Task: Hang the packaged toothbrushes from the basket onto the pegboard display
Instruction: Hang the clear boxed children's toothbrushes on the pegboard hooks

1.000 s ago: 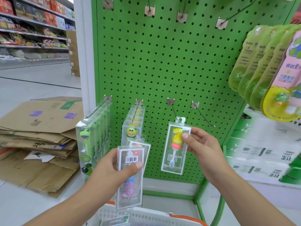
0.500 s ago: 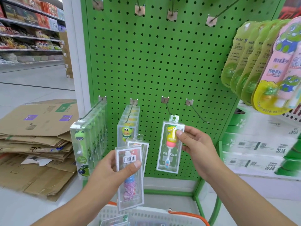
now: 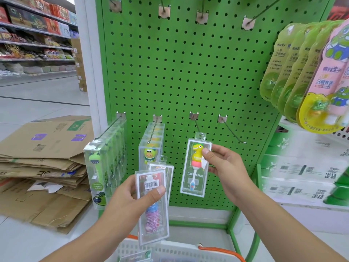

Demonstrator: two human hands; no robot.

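My right hand grips a clear boxed toothbrush with a yellow dinosaur handle. Its hang tab sits at the tip of the third lower hook on the green pegboard. My left hand holds two more clear toothbrush boxes stacked together, barcode side toward me, over the white basket at the bottom edge. Green-monster boxes fill the first lower hook and yellow-frog boxes the second.
The fourth lower hook is bare, as are the upper-row hooks. Green and pink carded toothbrushes hang at the right above stacked cartons. Flattened cardboard lies on the floor at left. Store shelves stand far left.
My right hand has kept the dinosaur box at the third hook's tip, with its tab now against the hook's end. My left hand holds its boxes in the same pose.
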